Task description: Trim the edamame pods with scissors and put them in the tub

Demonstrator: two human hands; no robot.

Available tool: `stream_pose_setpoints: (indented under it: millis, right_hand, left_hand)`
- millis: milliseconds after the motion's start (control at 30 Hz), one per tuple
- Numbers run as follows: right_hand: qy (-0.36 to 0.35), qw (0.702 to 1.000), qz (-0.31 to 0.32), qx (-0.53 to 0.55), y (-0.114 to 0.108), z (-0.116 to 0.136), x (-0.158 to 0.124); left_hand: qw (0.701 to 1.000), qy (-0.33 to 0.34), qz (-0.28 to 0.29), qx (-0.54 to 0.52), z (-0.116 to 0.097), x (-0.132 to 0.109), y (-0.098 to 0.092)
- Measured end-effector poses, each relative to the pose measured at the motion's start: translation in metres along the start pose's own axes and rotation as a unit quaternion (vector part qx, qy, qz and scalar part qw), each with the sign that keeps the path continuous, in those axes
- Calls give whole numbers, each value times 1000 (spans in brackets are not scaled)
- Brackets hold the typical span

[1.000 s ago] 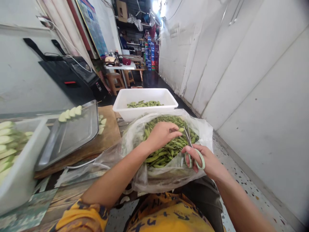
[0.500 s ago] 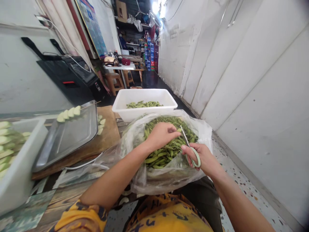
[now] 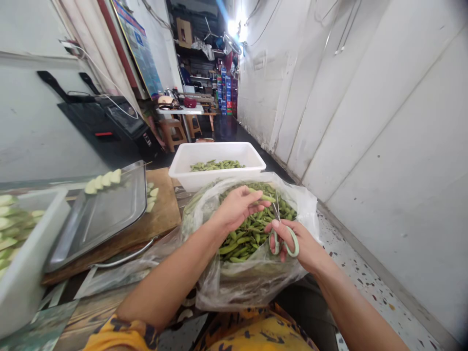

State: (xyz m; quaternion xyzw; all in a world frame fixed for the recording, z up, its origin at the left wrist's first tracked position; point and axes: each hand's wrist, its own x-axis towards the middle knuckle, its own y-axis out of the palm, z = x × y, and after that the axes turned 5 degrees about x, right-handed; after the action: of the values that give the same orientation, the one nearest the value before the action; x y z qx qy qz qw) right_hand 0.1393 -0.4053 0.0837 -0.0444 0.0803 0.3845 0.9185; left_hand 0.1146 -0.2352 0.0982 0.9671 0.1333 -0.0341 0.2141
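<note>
My left hand (image 3: 241,207) pinches a green edamame pod (image 3: 268,198) above the opened bag. In my right hand (image 3: 292,243) is a pair of scissors (image 3: 293,242) with pale green handles, fingers through the loops. The blades point up and stand apart, close to the tip of the pod. Beneath both hands, many loose pods (image 3: 237,246) fill a clear plastic bag (image 3: 305,200) with its mouth spread wide. Just behind the bag stands a white plastic tub (image 3: 215,176) with more pods (image 3: 217,165) on its bottom.
To the left, a metal tray (image 3: 106,219) with skewered pale slices (image 3: 104,182) rests on a wooden cutting board (image 3: 166,195). A white bin (image 3: 44,229) of cut slices stands at the far left. A white wall (image 3: 365,122) runs along the right.
The scissor blades have opened and the handles have spread. My left hand has turned, showing the pod lengthwise between its fingers. The view has tilted slightly upward.
</note>
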Motion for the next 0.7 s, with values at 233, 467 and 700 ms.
stream_pose_setpoints:
  millis: [233,467,700]
  right_hand:
    - [-11,1000,-17,9,1,1,4]
    - [-6,1000,-29,4,2,0,5]
    - [10,1000,-12,20,-1,-6,6]
  left_hand:
    - [1000,5,0,-3,2,-1,3]
    - [1000,2,-4,14,1,-2,3]
    - [998,4,-21,66,1,-3,3]
